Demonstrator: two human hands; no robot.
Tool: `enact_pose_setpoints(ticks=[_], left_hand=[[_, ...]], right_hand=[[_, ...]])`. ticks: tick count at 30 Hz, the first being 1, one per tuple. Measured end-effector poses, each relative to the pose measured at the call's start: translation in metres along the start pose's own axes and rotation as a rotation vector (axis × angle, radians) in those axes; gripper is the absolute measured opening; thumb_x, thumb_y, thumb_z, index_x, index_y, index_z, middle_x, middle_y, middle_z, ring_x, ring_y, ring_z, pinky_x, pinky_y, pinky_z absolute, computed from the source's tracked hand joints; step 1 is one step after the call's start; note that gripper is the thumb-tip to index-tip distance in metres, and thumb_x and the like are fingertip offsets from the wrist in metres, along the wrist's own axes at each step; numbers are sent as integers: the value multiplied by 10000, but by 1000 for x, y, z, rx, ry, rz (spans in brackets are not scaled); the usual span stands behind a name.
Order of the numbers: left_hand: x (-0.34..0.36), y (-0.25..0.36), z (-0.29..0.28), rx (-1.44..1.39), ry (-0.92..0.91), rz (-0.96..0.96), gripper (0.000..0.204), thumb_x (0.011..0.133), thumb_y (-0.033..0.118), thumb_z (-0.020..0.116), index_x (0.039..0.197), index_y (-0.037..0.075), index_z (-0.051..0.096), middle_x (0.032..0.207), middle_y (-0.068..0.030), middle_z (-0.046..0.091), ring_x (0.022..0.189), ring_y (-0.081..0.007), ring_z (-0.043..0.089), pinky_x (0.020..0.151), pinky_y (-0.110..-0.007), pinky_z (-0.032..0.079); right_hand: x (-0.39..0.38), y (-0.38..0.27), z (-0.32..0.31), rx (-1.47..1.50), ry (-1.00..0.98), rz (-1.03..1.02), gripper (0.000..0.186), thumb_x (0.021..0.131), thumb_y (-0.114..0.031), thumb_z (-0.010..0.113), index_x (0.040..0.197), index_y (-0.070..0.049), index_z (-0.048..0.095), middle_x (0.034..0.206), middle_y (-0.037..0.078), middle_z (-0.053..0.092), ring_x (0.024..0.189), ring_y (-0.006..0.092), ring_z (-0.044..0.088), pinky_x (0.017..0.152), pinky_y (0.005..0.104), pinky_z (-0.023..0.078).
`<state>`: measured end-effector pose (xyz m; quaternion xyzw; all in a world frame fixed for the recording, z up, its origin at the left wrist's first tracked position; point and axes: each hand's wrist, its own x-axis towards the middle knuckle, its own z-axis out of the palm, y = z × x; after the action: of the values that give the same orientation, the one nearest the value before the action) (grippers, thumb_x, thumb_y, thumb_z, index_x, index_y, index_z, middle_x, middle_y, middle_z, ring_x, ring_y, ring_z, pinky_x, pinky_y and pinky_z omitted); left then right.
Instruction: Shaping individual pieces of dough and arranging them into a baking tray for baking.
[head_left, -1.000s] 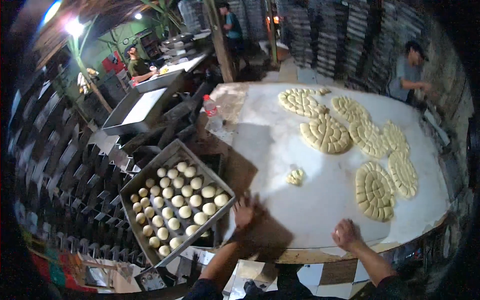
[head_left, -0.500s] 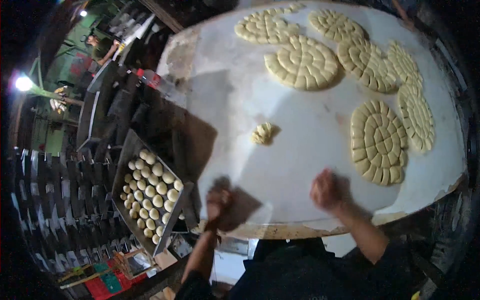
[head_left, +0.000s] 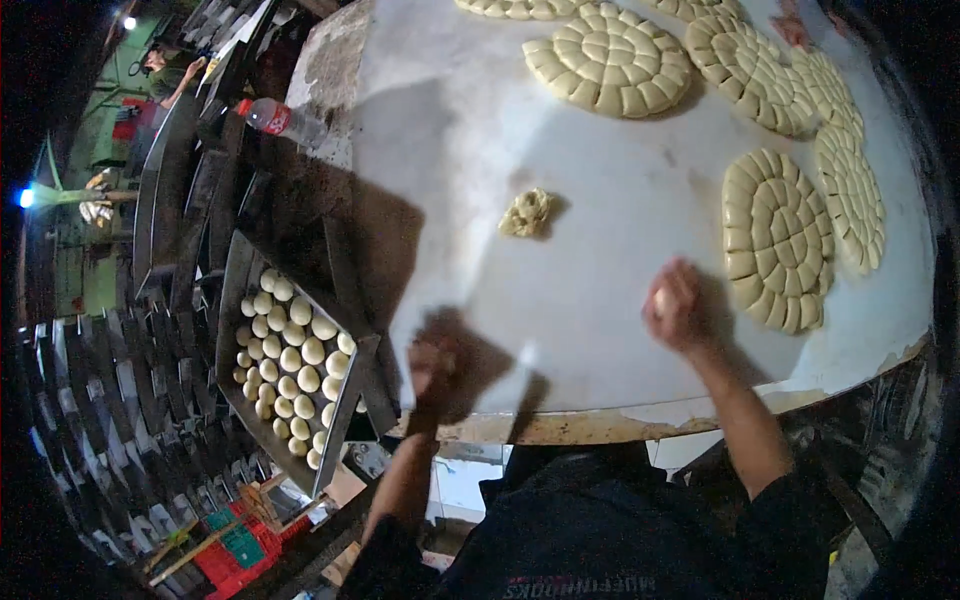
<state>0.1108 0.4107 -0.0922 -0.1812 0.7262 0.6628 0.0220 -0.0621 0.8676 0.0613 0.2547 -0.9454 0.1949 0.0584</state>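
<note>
My left hand (head_left: 434, 362) is curled low over the pale tabletop near its front edge, in shadow and blurred; whatever lies under its fingers is hidden. Farther right, my right hand (head_left: 676, 305) is closed on the table, with a pale bit of dough (head_left: 660, 299) showing at its fingers. Ahead of both hands, a small rough lump of dough (head_left: 527, 213) lies by itself. Right of my right hand lies a round slab of dough (head_left: 778, 240), scored into many small pieces.
More scored dough rounds (head_left: 608, 60) lie toward the far side. Left of the table, a metal tray (head_left: 345, 420) holds several dough balls. A plastic bottle (head_left: 275, 118) with a red cap lies at the table's left edge. What looks like another person's hand (head_left: 790, 25) is at the far right.
My view has shifted, so the table and tray sit higher in the picture. Both hands remain low on the table, closed; the right is slightly closer to the scored round. The lone lump stays put.
</note>
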Motion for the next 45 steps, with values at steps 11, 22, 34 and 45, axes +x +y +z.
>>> enact_pose_setpoints(ticks=[11,22,34,45], left_hand=[[71,102,80,1234,-701,231,346,899,130,493,1225,25,543,1135,-189,569,1073,-323,533,948,-420,431],[5,294,-175,593,-21,927,410,748,15,604,1153,74,601,1062,-146,613,1020,-317,593,905,-453,483],[206,249,-320,1268,-46,274,350,844,299,634,1074,39,678,1104,-189,666,1005,-380,644,872,-445,532],[115,418,-345,1004,727,1288,402,865,385,638,1138,89,642,1164,-154,594,1149,-364,521,1008,-459,400]], right_hand=[[9,-103,38,-169,20,403,111,917,-161,538,992,-81,558,997,136,590,961,349,574,824,452,457],[8,-181,-28,796,-23,956,254,977,-202,499,1090,5,595,937,48,560,796,147,581,752,340,580],[356,-506,110,247,96,-321,339,839,-179,683,1153,-76,603,1129,197,636,1023,312,638,878,400,512],[133,-313,-1,89,237,1,158,795,-74,695,935,-11,661,924,147,657,892,286,639,840,360,492]])
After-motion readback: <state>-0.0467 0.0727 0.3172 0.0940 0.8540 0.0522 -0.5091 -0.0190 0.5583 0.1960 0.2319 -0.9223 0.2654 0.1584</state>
